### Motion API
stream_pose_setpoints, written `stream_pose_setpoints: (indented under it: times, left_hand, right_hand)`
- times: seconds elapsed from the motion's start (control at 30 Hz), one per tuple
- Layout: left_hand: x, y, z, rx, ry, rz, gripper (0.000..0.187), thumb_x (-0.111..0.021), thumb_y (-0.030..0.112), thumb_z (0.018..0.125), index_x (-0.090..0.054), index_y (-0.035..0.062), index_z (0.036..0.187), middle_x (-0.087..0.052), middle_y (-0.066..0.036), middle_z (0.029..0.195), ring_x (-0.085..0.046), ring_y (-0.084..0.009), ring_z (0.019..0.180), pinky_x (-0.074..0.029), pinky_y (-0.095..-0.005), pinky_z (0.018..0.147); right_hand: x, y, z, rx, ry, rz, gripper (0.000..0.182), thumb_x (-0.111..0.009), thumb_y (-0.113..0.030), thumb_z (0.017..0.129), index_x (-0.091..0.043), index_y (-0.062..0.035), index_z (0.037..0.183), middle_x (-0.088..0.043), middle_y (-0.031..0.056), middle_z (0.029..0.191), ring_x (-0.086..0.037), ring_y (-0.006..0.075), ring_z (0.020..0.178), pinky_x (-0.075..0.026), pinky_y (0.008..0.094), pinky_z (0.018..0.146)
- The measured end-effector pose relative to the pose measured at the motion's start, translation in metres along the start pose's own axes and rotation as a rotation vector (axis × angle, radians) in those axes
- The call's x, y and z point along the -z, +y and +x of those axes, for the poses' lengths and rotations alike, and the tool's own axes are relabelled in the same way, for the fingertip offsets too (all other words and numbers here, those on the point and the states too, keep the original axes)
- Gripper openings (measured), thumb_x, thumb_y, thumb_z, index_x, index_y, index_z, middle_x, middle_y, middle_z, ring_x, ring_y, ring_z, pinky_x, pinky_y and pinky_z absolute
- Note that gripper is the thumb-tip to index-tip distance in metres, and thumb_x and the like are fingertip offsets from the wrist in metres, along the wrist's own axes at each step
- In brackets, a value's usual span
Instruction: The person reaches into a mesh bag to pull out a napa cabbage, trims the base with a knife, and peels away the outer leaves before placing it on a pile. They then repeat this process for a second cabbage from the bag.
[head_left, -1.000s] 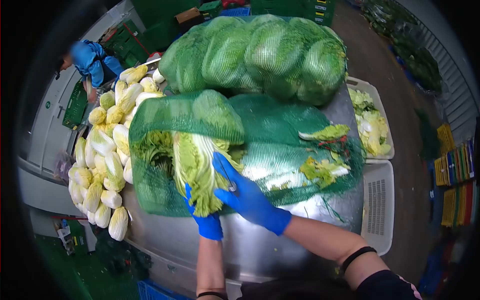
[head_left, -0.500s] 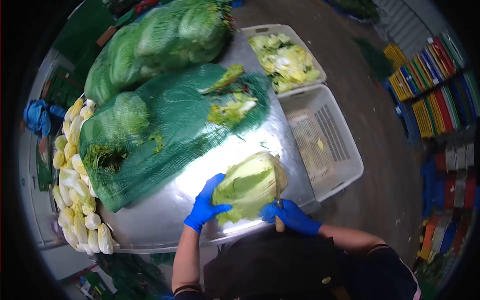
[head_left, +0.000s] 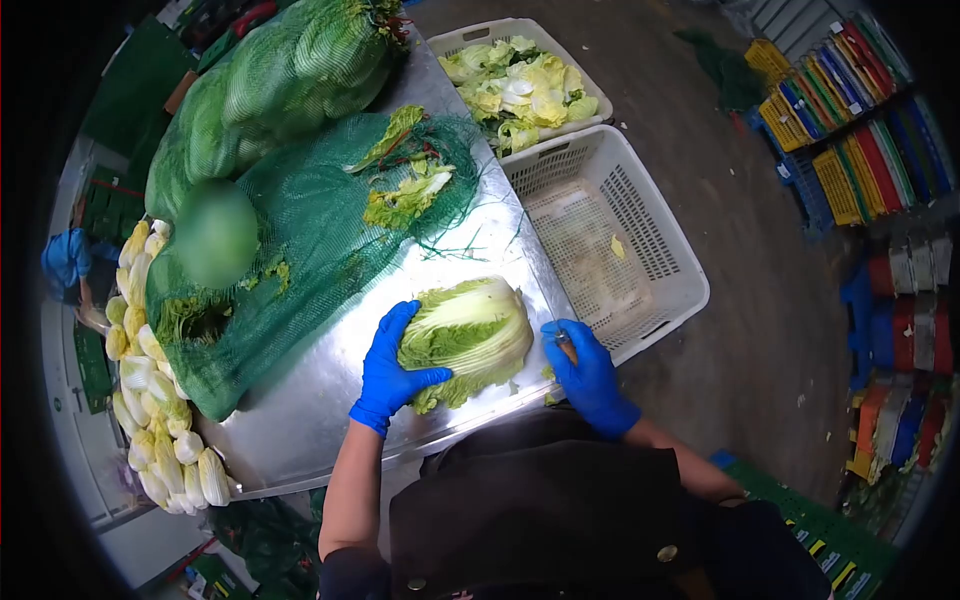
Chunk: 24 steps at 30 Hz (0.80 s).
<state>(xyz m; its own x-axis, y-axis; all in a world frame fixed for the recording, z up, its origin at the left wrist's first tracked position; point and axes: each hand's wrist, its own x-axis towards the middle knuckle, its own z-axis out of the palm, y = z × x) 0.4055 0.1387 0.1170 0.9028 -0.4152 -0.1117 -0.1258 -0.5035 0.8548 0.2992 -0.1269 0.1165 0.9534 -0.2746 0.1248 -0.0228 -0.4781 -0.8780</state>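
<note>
A napa cabbage [head_left: 470,335] with pale ribs and green, frilly leaf ends lies on its side on the metal table [head_left: 300,430]. My left hand [head_left: 392,368], in a blue glove, grips its leafy end, thumb toward me and fingers along the far side. Just right of the stem end, apart from the cabbage, my gloved right hand [head_left: 585,375] is closed around a knife [head_left: 568,348]. Only a bit of its wooden handle shows; the blade cannot be made out. A small leaf scrap lies near that hand at the table edge.
Green mesh netting [head_left: 310,230] with loose leaves covers the table's middle, full net sacks [head_left: 280,90] behind. Trimmed cabbages [head_left: 150,390] are piled left. Beyond the right edge stand a white crate [head_left: 690,270] and a leaf-filled crate [head_left: 600,100]. A person in blue [head_left: 66,262] is far left.
My right hand and the knife have moved from against the cabbage's stem end to its right, apart from it. The cabbage now shows its stem end clean of the blade. My view has shifted.
</note>
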Motion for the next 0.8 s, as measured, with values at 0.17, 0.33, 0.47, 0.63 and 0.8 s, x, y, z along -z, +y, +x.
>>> stream_pose_setpoints:
  times: [0.17,0.33,0.47,0.63,0.8]
  left_hand:
    - [-0.001,-0.002,0.000,0.060,0.031,-0.092,0.094,-0.091,0.021,0.050,-0.047,0.0093,0.132,-0.046,-0.012,0.131,-0.047,-0.0268,0.122,-0.039,-0.0366,0.104]
    - [0.000,-0.001,0.001,0.056,0.040,-0.098,0.092,-0.090,0.021,0.051,-0.047,0.0088,0.132,-0.047,-0.012,0.129,-0.047,-0.0268,0.121,-0.039,-0.0360,0.104]
    - [-0.001,-0.004,0.002,0.060,0.034,-0.119,0.092,-0.090,0.021,0.051,-0.048,0.0087,0.131,-0.046,-0.012,0.130,-0.047,-0.0272,0.121,-0.039,-0.0361,0.104]
    - [0.001,-0.009,0.000,0.019,0.022,-0.052,0.092,-0.090,0.026,0.052,-0.048,0.0117,0.132,-0.044,-0.015,0.131,-0.044,-0.0301,0.123,-0.038,-0.0388,0.104]
    - [-0.005,-0.001,-0.003,0.041,0.011,0.040,0.093,-0.089,0.029,0.053,-0.047,0.0155,0.134,-0.042,-0.017,0.133,-0.043,-0.0317,0.124,-0.038,-0.0408,0.104]
  right_hand:
    - [-0.010,-0.013,0.003,-0.295,-0.233,-0.027,0.026,-0.053,-0.020,0.091,-0.050,-0.0015,0.108,-0.061,0.0208,0.078,-0.062,0.0371,0.072,-0.049,0.0421,0.062]
    - [-0.019,-0.021,-0.003,-0.336,-0.294,-0.092,0.027,-0.050,-0.023,0.092,-0.047,-0.0016,0.108,-0.061,0.0242,0.074,-0.061,0.0426,0.070,-0.048,0.0483,0.060]
    - [-0.023,-0.021,-0.007,-0.348,-0.312,-0.149,0.027,-0.050,-0.023,0.092,-0.046,-0.0014,0.108,-0.061,0.0242,0.075,-0.061,0.0423,0.071,-0.048,0.0485,0.060]
    - [-0.026,-0.027,-0.001,-0.419,-0.336,-0.225,0.025,-0.051,-0.022,0.091,-0.046,-0.0009,0.103,-0.061,0.0242,0.075,-0.061,0.0417,0.070,-0.047,0.0495,0.060]
    - [-0.031,0.006,0.005,-0.427,-0.435,-0.362,0.023,-0.051,-0.021,0.089,-0.047,0.0007,0.097,-0.060,0.0237,0.072,-0.060,0.0417,0.069,-0.046,0.0522,0.062]
